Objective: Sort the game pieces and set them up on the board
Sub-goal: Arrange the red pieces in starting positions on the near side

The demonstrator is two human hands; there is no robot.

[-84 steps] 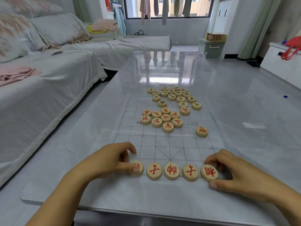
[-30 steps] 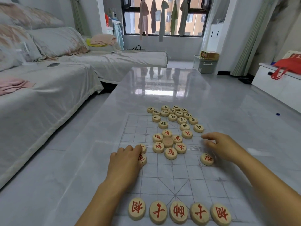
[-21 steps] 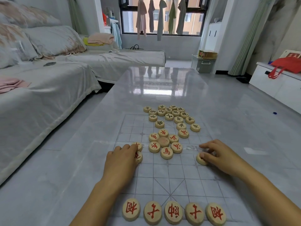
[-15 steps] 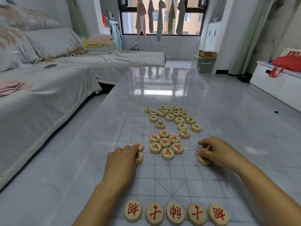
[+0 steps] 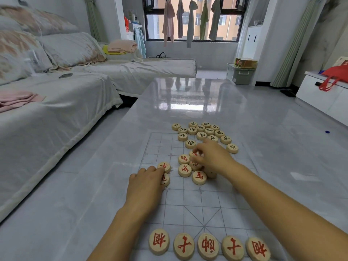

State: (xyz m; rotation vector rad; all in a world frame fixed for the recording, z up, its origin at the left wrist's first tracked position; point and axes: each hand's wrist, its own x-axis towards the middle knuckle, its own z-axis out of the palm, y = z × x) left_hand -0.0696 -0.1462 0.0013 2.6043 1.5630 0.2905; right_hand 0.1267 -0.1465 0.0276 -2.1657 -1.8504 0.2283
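Along the bottom edge of the frame, five red-marked pieces (image 5: 209, 245) sit side by side in a row on the near line of the board (image 5: 190, 200), which is a thin printed grid lying on the glossy grey table (image 5: 188, 98). At mid-frame my left hand (image 5: 146, 185) lies palm down on the board's left side, fingers loosely curled, its fingertips touching two red pieces (image 5: 165, 173) — one above the other; I cannot tell whether it grips either. To the right of it my right hand (image 5: 212, 157) reaches into the loose red cluster (image 5: 190, 168) at the centre of the frame, fingers bent and pinching at one red piece (image 5: 194, 153); whether that piece is off the board I cannot tell. Another piece (image 5: 211, 173) shows partly under my right wrist. Above the cluster, toward the upper middle, the black-marked pieces (image 5: 203, 132) lie bunched together at the far end of the board — some past its edge. At the left of the frame stands a sofa (image 5: 56, 110) under a pale cover.
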